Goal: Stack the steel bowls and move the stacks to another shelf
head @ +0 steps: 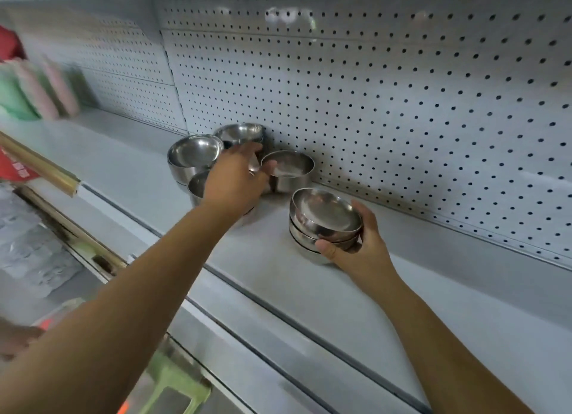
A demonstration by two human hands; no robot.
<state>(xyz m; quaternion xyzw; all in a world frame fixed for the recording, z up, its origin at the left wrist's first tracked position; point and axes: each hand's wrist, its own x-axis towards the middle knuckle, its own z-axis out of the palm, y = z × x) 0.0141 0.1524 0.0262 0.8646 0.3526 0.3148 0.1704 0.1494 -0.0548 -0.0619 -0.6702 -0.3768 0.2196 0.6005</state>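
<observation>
Steel bowls stand on a grey shelf [309, 293] against a pegboard back. My right hand [359, 249] grips a short stack of steel bowls [325, 215] that rests on the shelf, thumb in front and fingers round its right side. To the left is a cluster: a single bowl [291, 166], a back bowl [240, 133], a stacked pair [193, 153] and a lower bowl [198, 184] partly hidden by my wrist. My left hand [238, 178] reaches over this cluster with fingers stretched out. Its thumb lies at the single bowl's rim.
The white pegboard [402, 104] runs along the shelf's back. Pink and green packs [34, 91] stand blurred at the far left. A brass-coloured rail [40, 166] crosses the left edge. Lower shelves and a green stool [176, 392] lie below.
</observation>
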